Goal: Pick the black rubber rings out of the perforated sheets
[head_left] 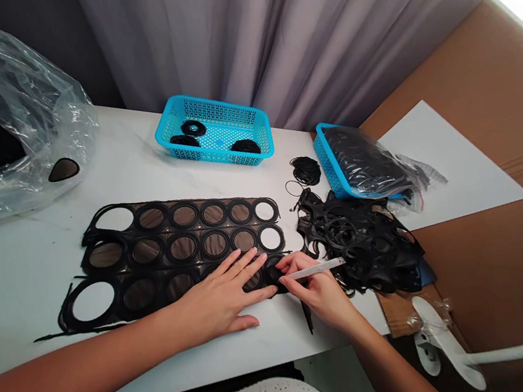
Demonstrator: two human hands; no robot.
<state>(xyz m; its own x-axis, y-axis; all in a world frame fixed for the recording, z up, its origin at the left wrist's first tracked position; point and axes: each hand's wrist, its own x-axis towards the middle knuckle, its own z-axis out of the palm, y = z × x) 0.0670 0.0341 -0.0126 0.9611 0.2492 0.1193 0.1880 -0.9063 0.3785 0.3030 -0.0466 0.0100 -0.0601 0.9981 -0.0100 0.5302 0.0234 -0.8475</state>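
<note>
Three rows of joined black rubber rings (119,294) lie flat on the white table, with brown or white showing through their openings. My left hand (234,292) rests palm down on the near row, its fingers spread. At the right end of that row, my right hand (323,295) pinches a slim white-handled tool (319,268). The tool's tip is hidden by the fingers, close to the last ring (273,274). Loose black strips poke out from the sheet's left end and below the right hand.
A blue basket (216,157) with several black rings stands at the back. To the right are a heap of black rubber scraps (367,245), a small pile of thin rings (307,171) and another blue basket (330,163) holding a bagged black bundle. A large clear bag (68,120) sits at left.
</note>
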